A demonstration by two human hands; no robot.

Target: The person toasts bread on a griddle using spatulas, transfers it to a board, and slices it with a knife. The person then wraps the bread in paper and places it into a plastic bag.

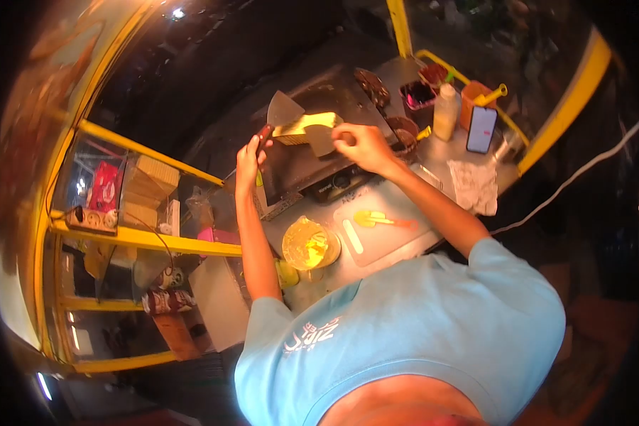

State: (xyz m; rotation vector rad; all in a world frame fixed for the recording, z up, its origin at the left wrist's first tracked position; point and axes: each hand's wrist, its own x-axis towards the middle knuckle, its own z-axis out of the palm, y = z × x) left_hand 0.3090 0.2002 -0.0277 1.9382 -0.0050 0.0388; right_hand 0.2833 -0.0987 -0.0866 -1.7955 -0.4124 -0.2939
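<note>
We're looking at a yellow frame [156, 243] around the work area, and inside it a broad dark griddle [285, 172] sits ahead of us. Down toward our blue shirt [412, 323] we've got a pale cutting board [394, 245] with a yellow-and-orange utensil [370, 219] lying on it, and just left of the board a clear jug [305, 245] holding something yellow. Over on the right, a crumpled cloth [473, 186] lies near the phone [481, 130], which stands upright beside the pale bottle [445, 113]. And here's the action: our hands are apart, up over the griddle, both closed on tools. Our left hand [248, 159] grips the dark-red handle of the left scraper [284, 111], blade angled up at the left end of the yellow food [321, 120]. Our right hand [364, 147] is wrapped round the handle of the right scraper [321, 140], its blade against the near side toward the right. So the food lies right between our hands, brown and ridged along its near edge, bright yellow on top; we can't tell whether it touches the griddle.
</note>
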